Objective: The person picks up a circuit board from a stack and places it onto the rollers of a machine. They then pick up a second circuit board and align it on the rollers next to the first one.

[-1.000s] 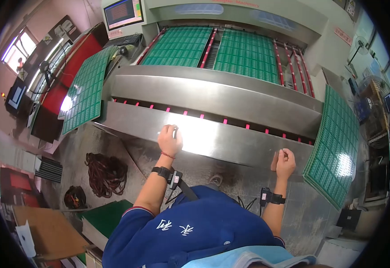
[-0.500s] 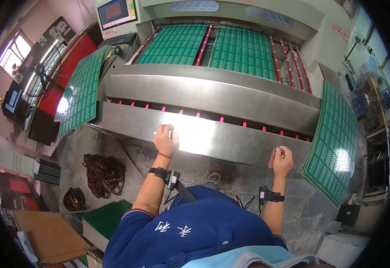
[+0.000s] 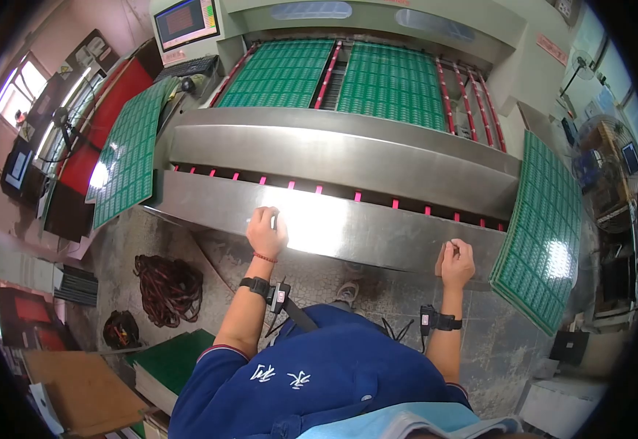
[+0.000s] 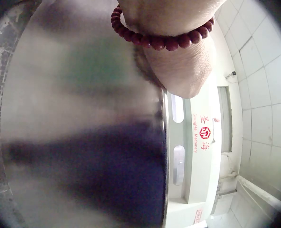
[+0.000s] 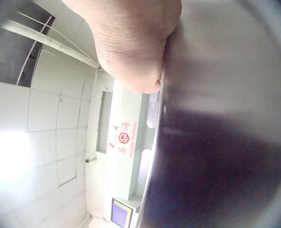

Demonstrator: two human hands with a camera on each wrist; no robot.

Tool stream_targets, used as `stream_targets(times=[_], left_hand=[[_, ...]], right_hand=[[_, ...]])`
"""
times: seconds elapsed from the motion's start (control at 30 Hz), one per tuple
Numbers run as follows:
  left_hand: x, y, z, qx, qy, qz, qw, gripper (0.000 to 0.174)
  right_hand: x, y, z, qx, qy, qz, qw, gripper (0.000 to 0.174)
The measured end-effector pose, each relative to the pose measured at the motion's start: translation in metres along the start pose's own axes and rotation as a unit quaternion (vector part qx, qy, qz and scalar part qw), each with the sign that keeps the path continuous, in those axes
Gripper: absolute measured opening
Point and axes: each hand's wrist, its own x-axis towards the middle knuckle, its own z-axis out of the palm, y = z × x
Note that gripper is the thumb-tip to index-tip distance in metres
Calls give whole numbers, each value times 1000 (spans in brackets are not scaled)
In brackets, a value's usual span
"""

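Observation:
My left hand (image 3: 267,233) rests on the front steel ledge (image 3: 377,234) of a large machine, its fingers loosely curled. A bracelet of red beads (image 4: 171,43) circles that wrist. Farther right on the same ledge lies my right hand (image 3: 456,263), also loosely curled, with nothing visible in it. Both wrist views show mostly the heel of each hand against the shiny steel; the fingers are hidden there. Beyond the ledge, two green circuit panels (image 3: 278,73) (image 3: 392,84) lie side by side on the machine's red-and-white roller bed.
Stacked green panels stand at the left end (image 3: 132,150) and right end (image 3: 542,227) of the ledge. Pink strips (image 3: 357,197) poke from the slot behind it. A monitor (image 3: 186,23) and keyboard (image 3: 187,67) sit at back left. Coiled dark hose (image 3: 167,289) lies on the floor.
The head view has shifted slightly, so the machine appears a little farther left. Both hands stay on the ledge, and the panels on the rollers keep about the same place.

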Motion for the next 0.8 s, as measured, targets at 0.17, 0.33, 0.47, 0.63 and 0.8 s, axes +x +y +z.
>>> stream_targets(times=[0.17,0.33,0.47,0.63,0.8], left_hand=[[1,-1,-4,8,-3,1,1000,11],[4,6,-8,-23,6,-16,1000,9],[3,4,-8,-24,16,-12,1000,7],[3,6,-8,-21,17,-12,1000,7],[2,4,-7,-20,13,-15,1000,7]], right_hand=[[-1,-5,1,17,-4,-2,1000,12],[-2,-2,3,8,-11,-19,1000,11],[-1,-5,0,-16,-24,-23,999,11],[0,0,2,-25,-29,-33,999,11],[-1,-6,-1,-29,-47,-15,998,11]])
